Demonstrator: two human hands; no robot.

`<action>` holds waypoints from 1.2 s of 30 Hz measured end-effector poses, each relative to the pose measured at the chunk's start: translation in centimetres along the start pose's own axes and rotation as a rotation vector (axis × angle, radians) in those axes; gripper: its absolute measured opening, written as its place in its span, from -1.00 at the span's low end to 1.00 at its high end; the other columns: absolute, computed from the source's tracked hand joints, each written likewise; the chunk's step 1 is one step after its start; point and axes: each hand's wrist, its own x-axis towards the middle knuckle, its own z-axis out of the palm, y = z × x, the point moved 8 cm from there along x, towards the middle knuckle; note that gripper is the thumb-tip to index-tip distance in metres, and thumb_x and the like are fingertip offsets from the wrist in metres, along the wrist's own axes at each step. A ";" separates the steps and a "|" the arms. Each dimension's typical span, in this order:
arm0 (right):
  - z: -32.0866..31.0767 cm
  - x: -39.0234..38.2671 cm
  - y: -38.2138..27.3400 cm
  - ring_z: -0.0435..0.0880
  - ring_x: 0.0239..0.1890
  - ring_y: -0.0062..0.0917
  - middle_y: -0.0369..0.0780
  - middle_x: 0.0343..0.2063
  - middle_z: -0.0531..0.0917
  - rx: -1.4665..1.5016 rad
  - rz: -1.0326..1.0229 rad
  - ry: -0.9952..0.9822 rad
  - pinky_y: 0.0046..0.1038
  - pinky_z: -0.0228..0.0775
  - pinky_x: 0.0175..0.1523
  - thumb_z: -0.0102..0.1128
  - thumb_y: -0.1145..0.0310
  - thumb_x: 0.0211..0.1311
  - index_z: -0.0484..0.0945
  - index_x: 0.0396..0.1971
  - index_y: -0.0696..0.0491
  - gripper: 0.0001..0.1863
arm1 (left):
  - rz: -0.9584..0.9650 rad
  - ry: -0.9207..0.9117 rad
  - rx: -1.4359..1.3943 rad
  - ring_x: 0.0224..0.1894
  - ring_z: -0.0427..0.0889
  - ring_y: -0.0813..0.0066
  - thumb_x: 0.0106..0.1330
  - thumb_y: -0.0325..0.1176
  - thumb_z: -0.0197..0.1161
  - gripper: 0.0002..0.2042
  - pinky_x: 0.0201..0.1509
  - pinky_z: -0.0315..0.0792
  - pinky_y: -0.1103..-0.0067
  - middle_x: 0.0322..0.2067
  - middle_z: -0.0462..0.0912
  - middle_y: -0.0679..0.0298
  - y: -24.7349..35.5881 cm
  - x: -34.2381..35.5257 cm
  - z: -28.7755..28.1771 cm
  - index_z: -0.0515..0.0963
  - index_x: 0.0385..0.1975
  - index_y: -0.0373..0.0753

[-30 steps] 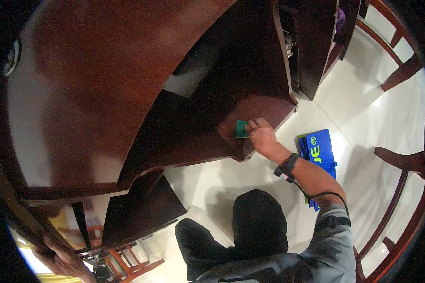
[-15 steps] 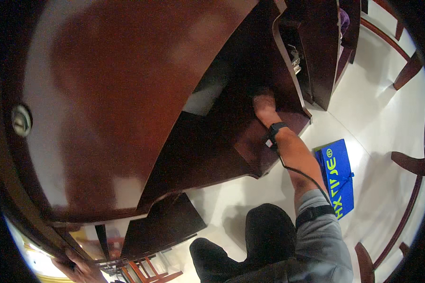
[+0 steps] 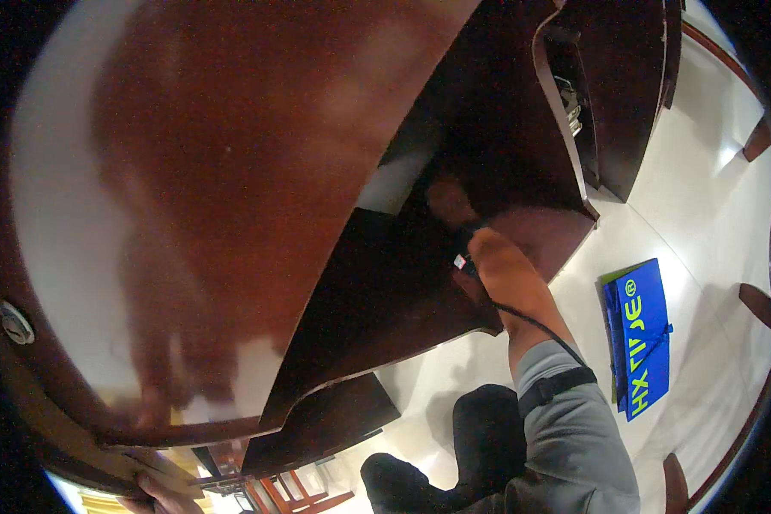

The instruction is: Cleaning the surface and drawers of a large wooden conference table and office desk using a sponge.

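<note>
My right hand [image 3: 451,201] reaches deep into a dark red-brown wooden cabinet [image 3: 428,308]. Shade and blur hide its fingers and anything they touch. A dark wrist strap with a cord sits at that wrist, and the grey sleeve is banded in black. Beside the hand is a pale grey flat patch [image 3: 396,184] inside the cabinet. At the lower left, my left hand [image 3: 167,495] is at the edge of a large glossy wooden panel [image 3: 257,171], seemingly closed round it, its fingers partly hidden. The panel carries a round metal fitting [image 3: 16,323].
A flat blue bag [image 3: 645,343] with yellow-green lettering lies on the pale tiled floor [image 3: 702,248] to the right. Metal hardware [image 3: 569,107] shows in an opening at the cabinet's far right. Dark wooden chair legs [image 3: 758,308] stand along the right; reddish wooden furniture [image 3: 295,493] is at the bottom.
My right hand has moved left and deeper into the shade of the cabinet. The view has shifted, so the cabinet and bag sit farther right. My left hand stays at the panel's edge.
</note>
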 end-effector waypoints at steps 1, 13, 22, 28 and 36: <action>1.6 -2.0 0.8 0.65 -0.34 -0.22 -0.04 -0.37 0.67 -0.120 -0.028 0.144 -0.18 0.52 -0.18 0.08 0.39 0.10 0.67 -0.36 0.12 -0.79 | -0.007 -0.008 -0.033 -0.41 0.62 0.18 0.34 0.03 0.25 -0.50 -0.36 0.54 0.34 -0.35 0.65 -0.02 0.0 0.2 0.9 0.45 -0.20 -0.42; 1.0 -1.0 -8.8 0.66 -0.13 -0.09 -0.01 -0.20 0.70 1.065 0.203 0.126 -0.20 0.51 -0.02 0.24 0.35 0.05 0.65 -0.11 0.10 -0.64 | -0.453 0.016 -0.344 0.08 0.52 0.18 0.41 -0.34 0.20 -0.46 0.18 0.45 0.38 0.13 0.48 -0.11 -12.9 -5.0 -0.6 0.22 0.33 -0.33; -25.2 5.0 -9.7 0.45 0.21 -0.28 -0.10 0.20 0.48 1.772 -0.043 -0.003 -0.31 0.33 0.23 0.23 0.32 0.27 0.41 0.21 0.08 -0.49 | -0.333 -0.010 -0.304 0.04 0.52 0.22 0.45 -0.31 0.14 -0.52 0.18 0.41 0.38 0.15 0.47 -0.07 -9.5 -4.1 0.7 0.25 0.27 -0.42; -29.4 7.0 -11.9 0.67 -0.13 -0.21 0.00 -0.10 0.68 1.597 -0.304 0.274 -0.30 0.49 0.06 0.16 0.17 0.32 0.55 0.10 0.08 -0.57 | -0.346 -0.073 -0.295 0.03 0.49 0.24 0.44 -0.24 0.17 -0.49 0.16 0.39 0.38 0.11 0.50 -0.04 -6.5 -3.3 2.0 0.27 0.23 -0.48; -38.9 -4.5 -8.0 0.57 0.09 -0.19 -0.11 0.20 0.50 1.515 -0.194 -0.286 -0.31 0.41 0.18 0.23 0.32 0.23 0.49 0.14 0.13 -0.52 | -0.353 -0.002 -0.214 -0.13 0.48 0.35 0.43 -0.26 0.19 -0.62 0.00 0.39 0.48 -0.09 0.57 0.07 -3.8 -2.1 1.0 0.37 0.07 -0.43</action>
